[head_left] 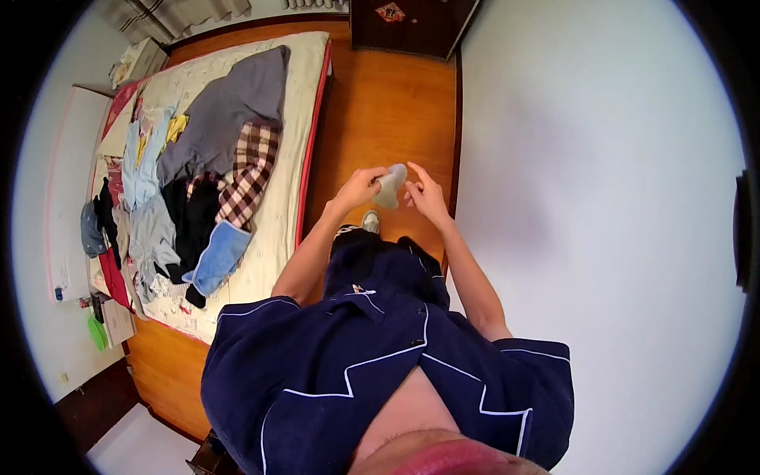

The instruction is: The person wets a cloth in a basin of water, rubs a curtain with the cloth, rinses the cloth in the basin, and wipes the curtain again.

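Note:
In front of my body, my left hand pinches a small pale sock with a greyer end. The sock hangs between my two hands, above the wooden floor. My right hand is just to the right of it, fingers apart, its index finger stretched toward the sock's grey end. I cannot tell whether that fingertip touches the fabric. Below the hands, one shoe shows on my foot.
On the left stands a bed bearing a grey cloth, a checked garment, a blue towel-like cloth and several other clothes. A white wall runs close along my right. A dark cabinet is at the far end.

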